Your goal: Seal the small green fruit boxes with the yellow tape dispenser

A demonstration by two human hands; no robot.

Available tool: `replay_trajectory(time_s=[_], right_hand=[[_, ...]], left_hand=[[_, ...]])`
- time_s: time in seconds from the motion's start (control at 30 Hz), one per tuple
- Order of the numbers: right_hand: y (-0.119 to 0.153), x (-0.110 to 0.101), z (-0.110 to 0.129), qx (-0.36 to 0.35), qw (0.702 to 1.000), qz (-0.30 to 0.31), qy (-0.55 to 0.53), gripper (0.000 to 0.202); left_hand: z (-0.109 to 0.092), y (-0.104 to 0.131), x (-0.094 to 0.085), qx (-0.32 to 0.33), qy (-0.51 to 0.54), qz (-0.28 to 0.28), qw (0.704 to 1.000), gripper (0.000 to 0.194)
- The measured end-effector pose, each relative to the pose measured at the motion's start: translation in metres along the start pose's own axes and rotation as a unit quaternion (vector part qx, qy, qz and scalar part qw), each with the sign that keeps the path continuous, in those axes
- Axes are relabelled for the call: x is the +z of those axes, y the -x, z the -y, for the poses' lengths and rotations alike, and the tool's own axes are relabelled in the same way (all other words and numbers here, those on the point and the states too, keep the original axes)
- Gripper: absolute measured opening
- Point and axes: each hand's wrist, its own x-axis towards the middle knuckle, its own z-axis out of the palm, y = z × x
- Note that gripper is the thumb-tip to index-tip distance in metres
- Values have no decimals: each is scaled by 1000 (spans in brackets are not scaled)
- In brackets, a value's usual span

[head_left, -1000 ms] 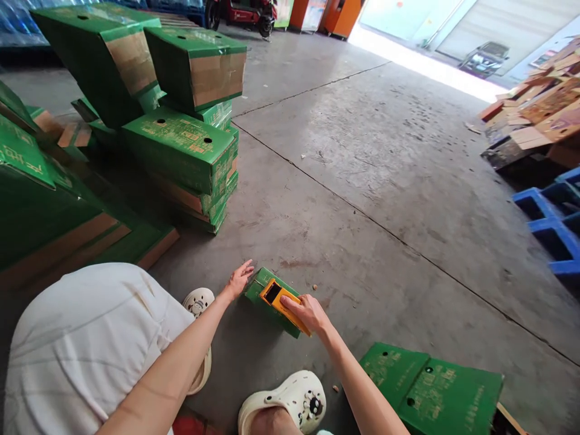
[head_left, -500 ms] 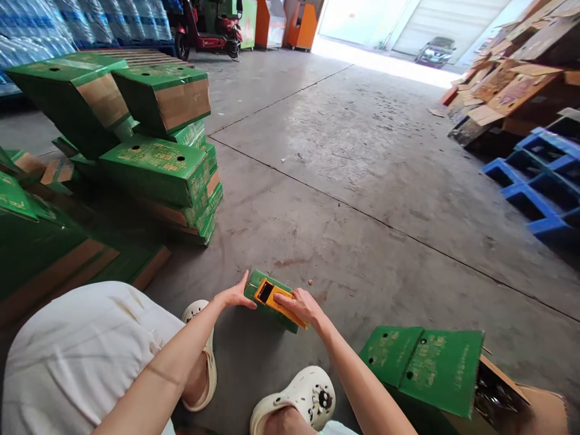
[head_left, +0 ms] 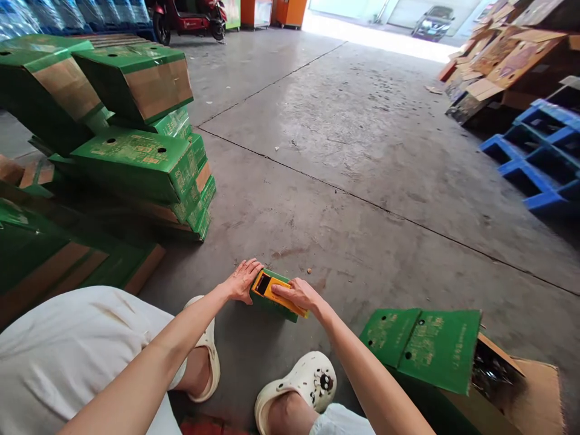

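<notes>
A small green cardboard box stands on the floor between my feet. My left hand lies against its left end, with fingers stretched along the top edge and thumb pointing down the side. My right hand is closed around a yellow-orange handheld tool with a dark window at its far end. The tool rests on or just over the box's top; I cannot tell whether it touches. My right thumb lies along its upper face.
Green boxes are stacked at left. An open green box with dark shiny contents stands at lower right. Blue pallets and flattened cartons are at right. A red scooter is parked behind. White clogs are on my feet.
My left hand has shifted up over the end of the small box, its fingers now along the top edge. The tool stays over the box in my right hand. The view has tilted slightly down.
</notes>
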Motion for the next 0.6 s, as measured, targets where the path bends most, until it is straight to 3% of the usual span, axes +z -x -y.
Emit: replay_trajectory(time_s=[0.17,0.3,0.47,0.6], right_hand=[[4,-14,14,11,998,52,-26,65],[14,-35,24,0,995,94,34,64],[38,-64,-5,39,989,119,74,66],[51,-63,-30,43,991,104,66,67]], left_hand=[[-2,3,-4,-4,-13,6,1000,134],[-7,5,-9,-7,-28,9,1000,133],[-11,5,-10,-7,-38,5,999,131],[-12,6,-9,-12,-38,7,999,132]])
